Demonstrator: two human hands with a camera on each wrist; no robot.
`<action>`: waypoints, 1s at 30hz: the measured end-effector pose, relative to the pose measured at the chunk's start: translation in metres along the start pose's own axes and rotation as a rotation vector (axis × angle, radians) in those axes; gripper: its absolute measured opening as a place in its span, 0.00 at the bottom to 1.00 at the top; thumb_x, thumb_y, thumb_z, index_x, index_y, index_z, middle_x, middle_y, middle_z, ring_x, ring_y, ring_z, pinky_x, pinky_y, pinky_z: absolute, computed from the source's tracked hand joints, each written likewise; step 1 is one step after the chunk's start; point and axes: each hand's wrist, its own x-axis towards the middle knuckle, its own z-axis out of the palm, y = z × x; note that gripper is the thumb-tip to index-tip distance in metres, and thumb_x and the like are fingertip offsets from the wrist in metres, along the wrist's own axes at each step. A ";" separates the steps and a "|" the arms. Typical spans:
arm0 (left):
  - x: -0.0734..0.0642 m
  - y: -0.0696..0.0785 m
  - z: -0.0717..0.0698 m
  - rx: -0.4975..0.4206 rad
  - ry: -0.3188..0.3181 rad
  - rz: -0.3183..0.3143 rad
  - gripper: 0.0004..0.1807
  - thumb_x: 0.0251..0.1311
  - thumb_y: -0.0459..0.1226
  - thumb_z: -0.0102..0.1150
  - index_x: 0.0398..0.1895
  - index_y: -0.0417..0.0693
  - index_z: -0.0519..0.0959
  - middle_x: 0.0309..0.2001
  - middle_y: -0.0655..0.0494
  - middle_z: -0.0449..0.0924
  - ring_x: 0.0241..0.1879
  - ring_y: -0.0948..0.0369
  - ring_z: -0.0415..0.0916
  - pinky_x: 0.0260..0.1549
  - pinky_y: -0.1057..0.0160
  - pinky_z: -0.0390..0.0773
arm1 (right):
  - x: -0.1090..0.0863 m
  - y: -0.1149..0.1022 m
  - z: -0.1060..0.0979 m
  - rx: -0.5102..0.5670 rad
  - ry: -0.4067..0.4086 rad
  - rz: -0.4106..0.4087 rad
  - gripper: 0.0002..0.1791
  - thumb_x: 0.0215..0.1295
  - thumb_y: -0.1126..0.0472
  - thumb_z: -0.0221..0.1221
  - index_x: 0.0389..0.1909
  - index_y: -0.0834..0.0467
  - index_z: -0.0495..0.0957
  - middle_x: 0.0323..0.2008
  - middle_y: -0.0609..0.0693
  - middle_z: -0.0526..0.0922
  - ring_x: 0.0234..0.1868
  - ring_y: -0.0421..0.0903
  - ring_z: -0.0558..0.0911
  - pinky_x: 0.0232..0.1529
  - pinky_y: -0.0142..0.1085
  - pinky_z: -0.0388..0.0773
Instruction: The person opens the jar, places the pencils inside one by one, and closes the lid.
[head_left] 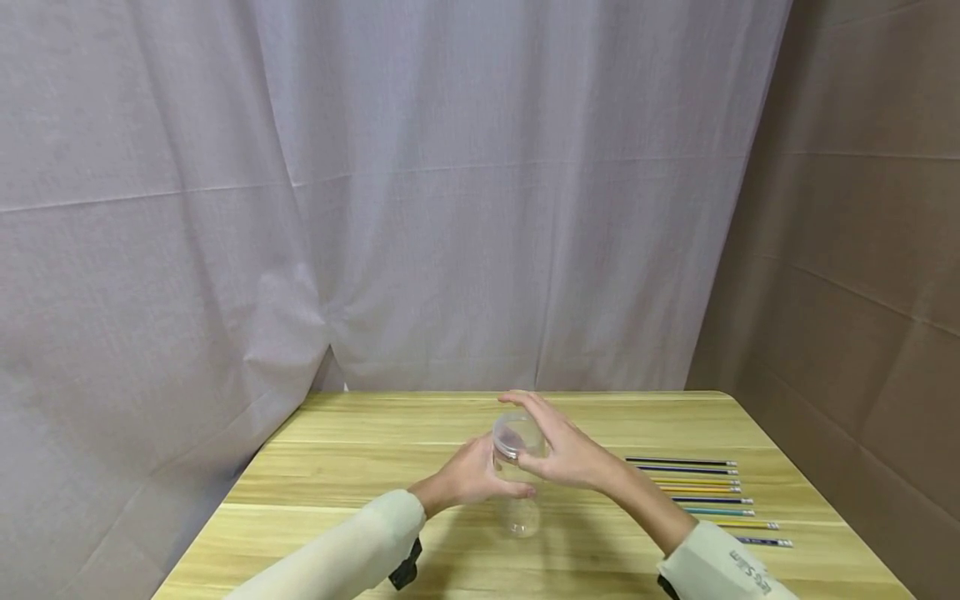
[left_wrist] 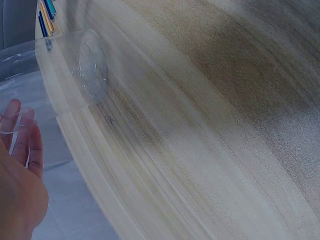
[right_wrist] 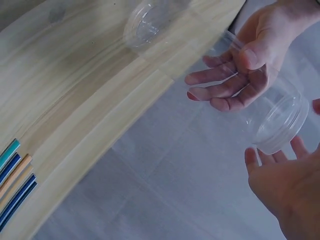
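Note:
A tall clear plastic jar (head_left: pixel 519 518) stands roughly upright near the front middle of the table, its see-through lid (head_left: pixel 513 430) at the top. My left hand (head_left: pixel 474 477) grips the jar's upper body from the left, thumb across the near side. Through the clear wall, the right wrist view shows that hand's fingers (right_wrist: pixel 220 92) curved around the jar. Around the lid my right hand (head_left: pixel 566 450) is spread, thumb at the near rim and index finger raised beyond the far edge. A small gap shows between the right thumb and the rim in the right wrist view.
Several pencils (head_left: pixel 697 500) lie side by side in a row on the right of the wooden table (head_left: pixel 337 467), beneath and beyond the right forearm. A grey curtain (head_left: pixel 450 250) hangs behind the table, and a brown curtain (head_left: pixel 847 292) hangs along the right.

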 end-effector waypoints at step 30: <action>0.002 -0.004 -0.001 0.013 -0.013 -0.002 0.45 0.52 0.63 0.78 0.71 0.58 0.73 0.61 0.64 0.83 0.53 0.64 0.81 0.51 0.63 0.79 | 0.001 -0.005 -0.001 -0.145 0.046 0.043 0.41 0.63 0.49 0.74 0.74 0.55 0.70 0.68 0.53 0.76 0.67 0.58 0.76 0.61 0.61 0.76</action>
